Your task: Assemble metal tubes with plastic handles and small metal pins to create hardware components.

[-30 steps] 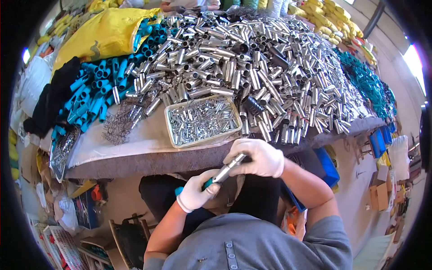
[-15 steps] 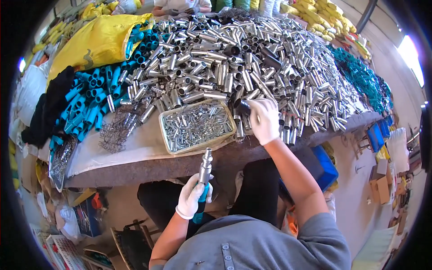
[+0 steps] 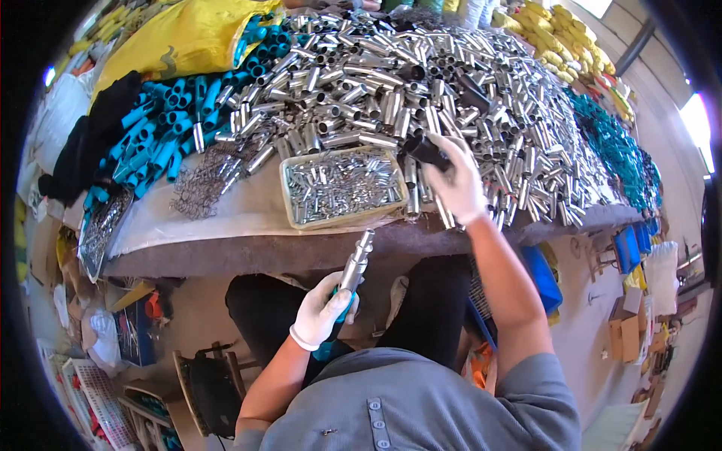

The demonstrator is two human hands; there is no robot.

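Note:
My left hand (image 3: pixel 320 312), in a white glove, is closed around a tool-like part with a stepped silver metal shaft (image 3: pixel 356 264) and a teal handle (image 3: pixel 343 308). The shaft points up and leans right, in front of the table edge. My right hand (image 3: pixel 460 180), also gloved in white, grips a short black tube (image 3: pixel 427 152) over the front of a heap of silver metal tubes (image 3: pixel 391 105). Its fingers lie along the tube's right end, and the dark open end faces left. A pale rectangular tray (image 3: pixel 348 219) of small metal parts sits left of this hand.
Teal tubes (image 3: pixel 162 154) spill from a yellow sack (image 3: pixel 177 45) at the left, beside a black cloth (image 3: pixel 98 135). Tangled wire pieces (image 3: pixel 197 194) lie left of the tray. Teal strands (image 3: pixel 613 150) are heaped at the right. A blue crate (image 3: pixel 540 278) stands below the table.
The whole view has shifted slightly. The black tube is raised a little and shows more fully in my right hand. The metal-and-teal part in my left hand now leans further right.

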